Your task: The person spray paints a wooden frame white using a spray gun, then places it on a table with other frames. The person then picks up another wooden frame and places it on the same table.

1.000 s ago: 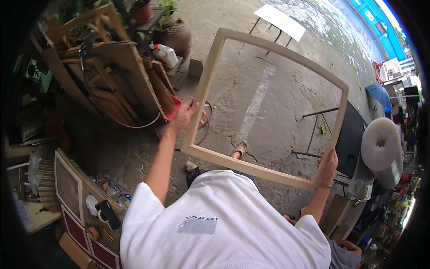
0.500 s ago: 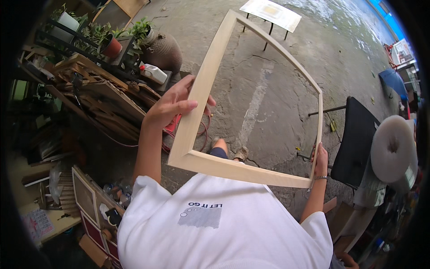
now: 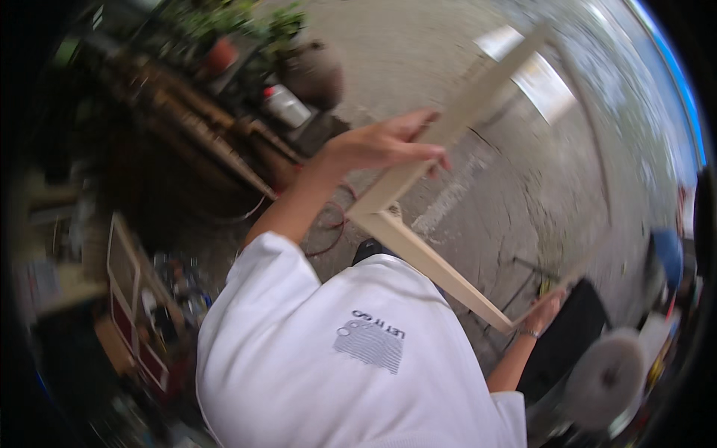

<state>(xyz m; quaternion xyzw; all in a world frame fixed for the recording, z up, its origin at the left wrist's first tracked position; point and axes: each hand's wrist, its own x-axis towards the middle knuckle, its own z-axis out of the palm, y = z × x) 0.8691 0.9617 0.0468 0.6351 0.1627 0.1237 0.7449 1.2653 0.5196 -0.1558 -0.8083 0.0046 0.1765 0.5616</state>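
A pale wooden frame [image 3: 446, 276] is held up in front of my white shirt, tilted, with its far side smeared by motion. My left hand [image 3: 392, 143] is closed round its left rail, thumb across the near face and fingertips showing past the inner edge. At the lower right corner, my right hand [image 3: 544, 310] grips the frame's right rail; its fingers are blurred but wrapped round the wood. Through the opening the concrete floor shows.
To the right stand a black panel [image 3: 564, 336] and a roll of whitish wrap [image 3: 606, 377]. A pale-topped table [image 3: 549, 89] is farther off. Stacked boards [image 3: 198, 134], a white jug [image 3: 286, 107] and a big round jar [image 3: 314, 75] lie left. A red hose [image 3: 340, 224] curls on the floor.
The whole view has swung and blurred. The frame has shifted right and tilted more, with both hands still on it. The black panel and the roll now appear lower in view.
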